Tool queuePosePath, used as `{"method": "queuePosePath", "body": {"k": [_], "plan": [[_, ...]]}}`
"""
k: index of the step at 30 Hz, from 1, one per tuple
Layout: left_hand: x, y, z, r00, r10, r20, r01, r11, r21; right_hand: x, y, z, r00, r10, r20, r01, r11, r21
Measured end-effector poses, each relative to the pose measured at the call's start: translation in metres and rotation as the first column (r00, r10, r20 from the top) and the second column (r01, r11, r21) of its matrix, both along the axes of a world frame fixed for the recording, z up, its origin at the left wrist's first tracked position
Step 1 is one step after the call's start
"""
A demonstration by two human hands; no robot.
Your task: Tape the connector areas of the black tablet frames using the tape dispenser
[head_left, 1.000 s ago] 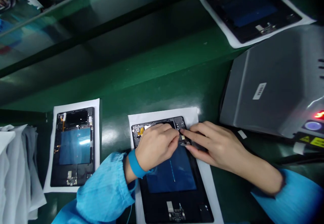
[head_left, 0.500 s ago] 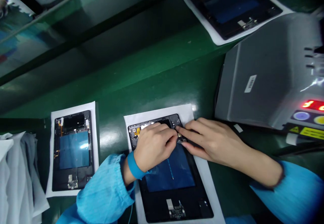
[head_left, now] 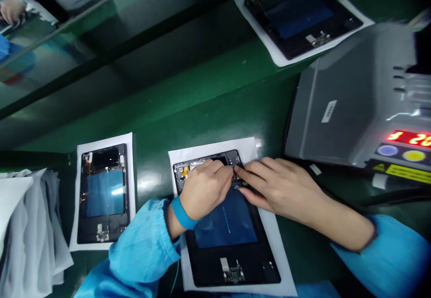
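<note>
An opened tablet [head_left: 235,260], black with a large blue battery panel, lies on a white sheet [head_left: 283,266] in front of me. My left hand [head_left: 206,183], with a blue wrist strap [head_left: 183,213], is closed over its upper part. Its fingertips are pinched near the upper right corner; whatever they hold is hidden. My right hand [head_left: 279,183] reaches in from the right, index finger and thumb stretched out and apart. The index tip touches the tablet beside the left fingertips. A small greyish piece shows at the thumb tip, too small to name.
Another opened tablet [head_left: 104,226] lies on a white sheet to the left, beside stacked white sheets [head_left: 37,226]. A third tablet [head_left: 296,19] is at the back right. A grey machine [head_left: 340,91] with a red display stands at right. Another person's hand [head_left: 12,10] shows at upper left.
The view has shifted slightly. My left fingertips have moved a little on the tablet's upper right part; both hands stay at the same spot. Another person's hand has come into view.
</note>
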State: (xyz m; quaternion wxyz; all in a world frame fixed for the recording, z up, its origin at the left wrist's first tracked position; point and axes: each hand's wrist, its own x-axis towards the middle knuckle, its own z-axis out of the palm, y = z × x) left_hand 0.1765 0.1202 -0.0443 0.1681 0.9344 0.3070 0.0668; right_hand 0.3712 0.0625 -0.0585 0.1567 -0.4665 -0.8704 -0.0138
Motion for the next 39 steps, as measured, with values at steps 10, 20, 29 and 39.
{"method": "queuePosePath", "body": {"k": [10, 20, 29, 39], "plan": [[0.002, -0.007, 0.007, 0.987, -0.044, -0.152, 0.071, 0.981, 0.178, 0.0, -0.005, -0.004, 0.998, 0.057, -0.002, -0.056, 0.996, 0.062], [-0.002, -0.004, 0.002, 0.998, -0.016, -0.061, 0.022, 0.995, 0.098, -0.003, 0.008, -0.01, 0.966, -0.081, -0.246, 0.122, 0.98, 0.157], [-0.002, -0.004, 0.001, 1.0, 0.0, -0.021, 0.002, 0.997, 0.083, -0.006, 0.011, -0.013, 0.973, -0.07, -0.22, 0.1, 0.986, 0.131], [-0.001, -0.004, 0.002, 1.0, 0.011, -0.009, -0.01, 0.995, 0.095, -0.007, 0.012, -0.014, 0.973, -0.068, -0.221, 0.094, 0.99, 0.107]]}}
